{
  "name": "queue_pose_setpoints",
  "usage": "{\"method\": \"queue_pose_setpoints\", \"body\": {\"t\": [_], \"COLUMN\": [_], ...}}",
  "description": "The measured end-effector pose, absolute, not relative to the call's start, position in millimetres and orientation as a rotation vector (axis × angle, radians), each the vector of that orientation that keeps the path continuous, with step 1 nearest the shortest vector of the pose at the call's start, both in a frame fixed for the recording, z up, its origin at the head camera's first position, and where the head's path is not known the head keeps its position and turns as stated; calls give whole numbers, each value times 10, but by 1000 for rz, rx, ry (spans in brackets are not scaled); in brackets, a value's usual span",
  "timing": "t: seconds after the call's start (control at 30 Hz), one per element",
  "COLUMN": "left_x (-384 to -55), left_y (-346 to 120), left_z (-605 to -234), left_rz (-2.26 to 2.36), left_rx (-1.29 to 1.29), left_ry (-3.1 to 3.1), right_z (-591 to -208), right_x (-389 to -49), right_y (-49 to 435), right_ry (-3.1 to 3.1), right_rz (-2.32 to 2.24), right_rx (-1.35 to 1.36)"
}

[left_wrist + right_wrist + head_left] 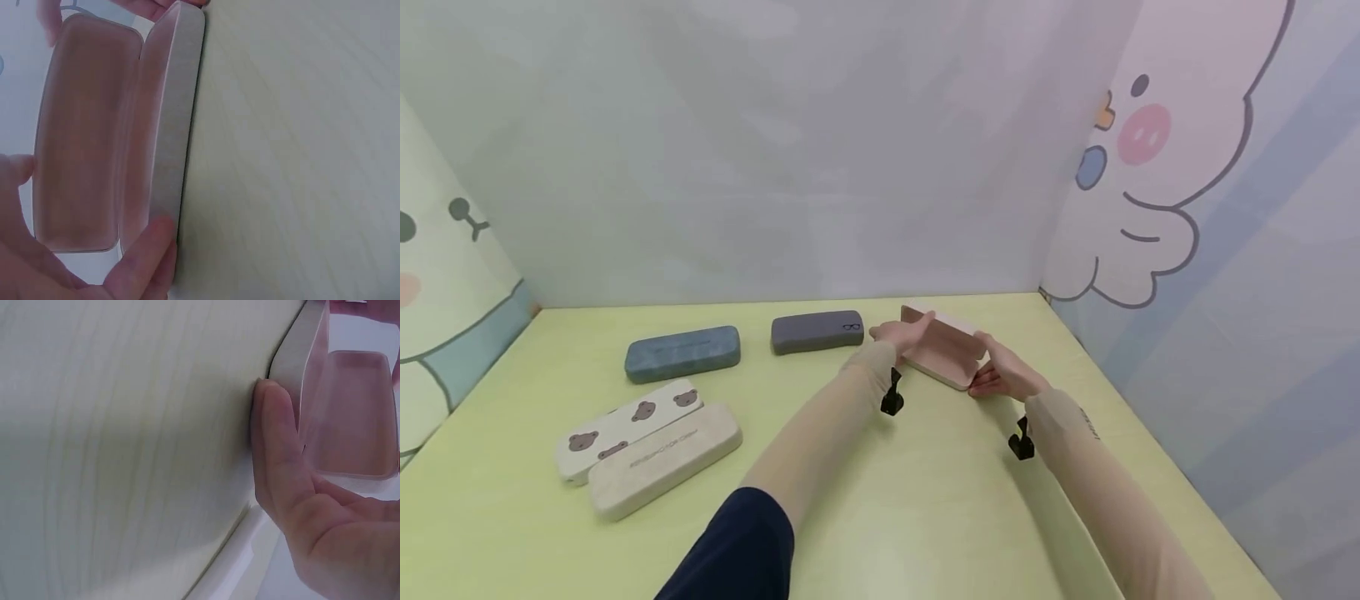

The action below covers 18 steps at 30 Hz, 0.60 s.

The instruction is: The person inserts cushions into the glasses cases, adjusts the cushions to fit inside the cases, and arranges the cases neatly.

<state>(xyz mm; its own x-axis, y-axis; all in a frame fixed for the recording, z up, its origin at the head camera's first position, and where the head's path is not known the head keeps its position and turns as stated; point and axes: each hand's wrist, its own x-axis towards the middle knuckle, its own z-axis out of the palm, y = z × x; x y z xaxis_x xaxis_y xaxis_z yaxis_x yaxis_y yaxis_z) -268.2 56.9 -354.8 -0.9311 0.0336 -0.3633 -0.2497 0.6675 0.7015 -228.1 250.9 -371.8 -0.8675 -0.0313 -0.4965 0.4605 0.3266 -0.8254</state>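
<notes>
A glasses case (942, 352) with a pink lining stands open at the back right of the table. My left hand (901, 335) holds its left end. In the left wrist view, the left thumb touches the edge of the raised lid (87, 131) while the fingers press the pale outer side of the base (178, 106). At the opposite end, my right hand (1007, 375) grips the case, its fingers along the base in the right wrist view. The lining shows nothing lying on it.
Left of the held case lies a dark grey glasses case (816, 332), then a blue one (682, 353). Nearer, a white bear-print case (625, 425) touches a cream case (664, 460). A fabric backdrop (790, 167) rises behind the yellow table (917, 517).
</notes>
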Motion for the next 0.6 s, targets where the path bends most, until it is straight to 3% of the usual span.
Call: {"method": "queue_pose_setpoints", "body": {"t": [0.6], "left_x": [-2328], "left_y": [128], "left_z": [-3573], "left_rz": [1132], "left_rx": [-216], "left_ry": [2465], "right_z": [-3733], "right_x": [-2361], "right_y": [2478], "right_ry": [2076], "right_rz": [-1409], "right_rx": [172]}}
